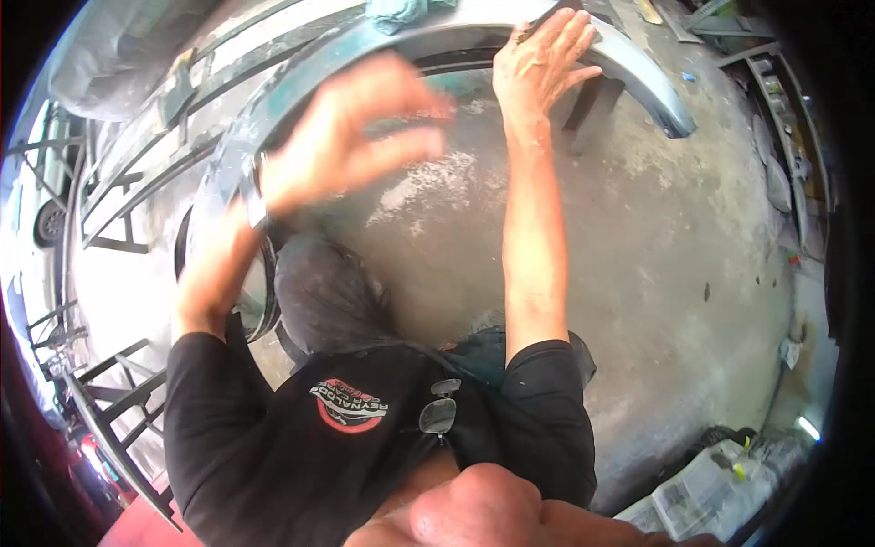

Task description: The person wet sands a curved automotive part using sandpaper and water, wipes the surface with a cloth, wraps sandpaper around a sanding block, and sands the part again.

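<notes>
A long curved car body panel (638, 77), silver-grey with greenish patches, arches across the top of the head view. My right hand (538, 68) is at its upper right part, with the fingers over a dark flat block (551, 13) whose kind I cannot make out; the little finger sticks out to the side. My left hand (365, 132) is smeared by motion, in front of the panel's left part. Its thumb and fingers are apart, and nothing shows between them. A teal cloth (395, 13) lies on the panel's top edge.
Metal frames (118, 401) stand along the left. A round, dark-rimmed container (260, 292) is beside my left knee. Shelving (784, 118) lines the right side, and newspapers (702, 497) lie at the lower right. The concrete floor (656, 273) is stained.
</notes>
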The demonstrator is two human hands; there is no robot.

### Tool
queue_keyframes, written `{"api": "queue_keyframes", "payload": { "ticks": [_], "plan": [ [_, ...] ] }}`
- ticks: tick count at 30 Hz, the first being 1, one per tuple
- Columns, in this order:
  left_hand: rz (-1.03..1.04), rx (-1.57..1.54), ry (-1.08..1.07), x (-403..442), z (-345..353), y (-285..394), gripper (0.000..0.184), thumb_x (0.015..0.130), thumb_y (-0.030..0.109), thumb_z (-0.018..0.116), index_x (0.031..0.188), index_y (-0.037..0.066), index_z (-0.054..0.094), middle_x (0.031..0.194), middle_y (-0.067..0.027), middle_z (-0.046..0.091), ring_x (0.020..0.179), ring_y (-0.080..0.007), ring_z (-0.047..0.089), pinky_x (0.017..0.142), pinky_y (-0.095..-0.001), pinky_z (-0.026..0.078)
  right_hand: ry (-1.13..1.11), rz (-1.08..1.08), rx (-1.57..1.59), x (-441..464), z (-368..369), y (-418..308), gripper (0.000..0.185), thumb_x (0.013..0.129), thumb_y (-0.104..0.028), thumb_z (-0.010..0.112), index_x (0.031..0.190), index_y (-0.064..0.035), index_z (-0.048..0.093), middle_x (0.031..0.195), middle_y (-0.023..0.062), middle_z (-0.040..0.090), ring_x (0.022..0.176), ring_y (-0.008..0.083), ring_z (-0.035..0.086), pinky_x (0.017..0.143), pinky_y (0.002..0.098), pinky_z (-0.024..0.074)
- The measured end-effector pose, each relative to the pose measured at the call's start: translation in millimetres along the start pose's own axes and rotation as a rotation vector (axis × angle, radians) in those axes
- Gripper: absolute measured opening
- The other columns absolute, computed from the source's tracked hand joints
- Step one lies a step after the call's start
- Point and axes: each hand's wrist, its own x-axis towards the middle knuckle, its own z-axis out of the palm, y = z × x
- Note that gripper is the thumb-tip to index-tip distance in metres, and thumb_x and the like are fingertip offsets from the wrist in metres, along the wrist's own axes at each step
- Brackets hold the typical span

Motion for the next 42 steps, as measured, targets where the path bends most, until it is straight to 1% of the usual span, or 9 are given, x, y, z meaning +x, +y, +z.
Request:
{"api": "queue_keyframes", "payload": {
  "ticks": [2, 6, 12, 20, 24, 29, 32, 37, 42],
  "plan": [
    [-0.043, -0.46, -0.291, -35.1, 18.3, 35.9, 0.014, 0.086, 0.018, 0.08, 0.087, 0.005, 0.074, 0.088, -0.0081, 0.071, 0.086, -0.0277, 0.067, 0.077, -0.0391, 0.052, 0.059, -0.037, 0.122, 0.1, 10.7, 1.2, 0.068, 0.102, -0.035, 0.051, 0.152, 0.0078, 0.032, 0.161, 0.028, 0.027, 0.152, 0.0448, 0.018, 0.108, 0.0817, 0.0148],
    [0.009, -1.089, -0.632, -88.4, 65.4, 77.0, 0.043, 0.086, 0.017, 0.081, 0.125, 0.005, 0.068, 0.122, -0.0145, 0.066, 0.116, -0.0323, 0.06, 0.1, -0.0444, 0.046, 0.067, 0.013, 0.102, -4.2, 21.5, 1.8, 0.067, 0.104, -0.038, 0.049, 0.155, 0.0026, 0.032, 0.162, 0.0242, 0.027, 0.153, 0.0441, 0.017, 0.108, 0.0812, 0.0164],
    [0.105, -1.223, -0.688, -102.1, 121.9, 112.8, 0.047, 0.092, 0.021, 0.075, 0.134, 0.002, 0.061, 0.133, -0.0175, 0.061, 0.123, -0.0357, 0.055, 0.104, -0.0477, 0.041, 0.029, 0.044, 0.115, -3.2, 9.3, 3.2, 0.065, 0.106, -0.039, 0.045, 0.156, -0.0002, 0.03, 0.165, 0.0208, 0.024, 0.154, 0.0406, 0.018, 0.11, 0.079, 0.0175],
    [0.138, -1.268, -0.789, -76.0, 145.5, 117.9, 0.041, 0.092, 0.024, 0.076, 0.127, 0.002, 0.068, 0.111, -0.0113, 0.068, 0.106, -0.0282, 0.062, 0.093, -0.0399, 0.047, 0.024, 0.07, 0.132, -1.4, 9.5, 2.0, 0.064, 0.106, -0.038, 0.044, 0.157, -0.001, 0.03, 0.166, 0.0192, 0.023, 0.154, 0.0398, 0.017, 0.112, 0.0781, 0.0158],
    [-0.305, -1.362, -0.522, -61.7, 128.2, 131.1, 0.038, 0.097, 0.026, 0.071, 0.126, 0.001, 0.067, 0.105, -0.0078, 0.068, 0.101, -0.0175, 0.063, 0.088, -0.0336, 0.049, 0.06, 0.065, 0.125, -0.1, 19.2, -2.1, 0.064, 0.106, -0.039, 0.044, 0.157, -0.0012, 0.03, 0.166, 0.0192, 0.023, 0.154, 0.0399, 0.017, 0.111, 0.079, 0.0143],
    [-0.438, -1.158, -0.125, -20.1, 79.6, 128.1, 0.034, 0.101, 0.023, 0.066, 0.127, 0.001, 0.066, 0.111, -0.0072, 0.068, 0.1, -0.0142, 0.064, 0.088, -0.0307, 0.052, -0.032, 0.08, 0.168, 0.8, 5.1, 1.6, 0.067, 0.103, -0.034, 0.051, 0.157, -0.0001, 0.029, 0.166, 0.0211, 0.022, 0.155, 0.0398, 0.012, 0.109, 0.082, 0.0105],
    [-0.608, -0.921, 0.021, 0.9, 49.9, 101.7, 0.03, 0.106, 0.028, 0.058, 0.117, 0.003, 0.068, 0.112, -0.007, 0.068, 0.088, -0.0091, 0.064, 0.076, -0.0261, 0.053, -0.06, 0.068, 0.373, 4.0, -11.8, 0.8, 0.065, 0.102, -0.021, 0.052, 0.162, -0.0244, 0.026, 0.16, 0.0318, 0.023, 0.152, 0.0517, 0.012, 0.107, 0.0828, 0.0156],
    [-0.703, -0.535, 0.035, 27.9, 16.5, 45.3, 0.037, 0.106, 0.038, 0.056, 0.114, 0.004, 0.068, 0.096, 0.0011, 0.065, 0.08, -0.0047, 0.057, 0.067, -0.022, 0.05, 0.266, -0.012, 0.689, 10.4, -39.9, 9.1, 0.048, 0.098, -0.003, 0.055, 0.145, -0.0168, 0.052, 0.152, 0.0312, 0.038, 0.145, 0.0504, 0.033, 0.11, 0.0576, 0.0406],
    [-0.768, -0.499, 0.039, 43.1, 0.5, 21.2, 0.041, 0.104, 0.041, 0.058, 0.121, 0.004, 0.069, 0.085, 0.0043, 0.062, 0.075, -0.0047, 0.059, 0.063, -0.0225, 0.051, 0.006, -0.107, 1.08, 15.9, -104.5, 19.4, 0.017, 0.095, -0.011, 0.066, 0.112, -0.0087, 0.069, 0.139, 0.0196, 0.058, 0.129, 0.0393, 0.056, 0.107, 0.0435, 0.0466]
  ]
}}
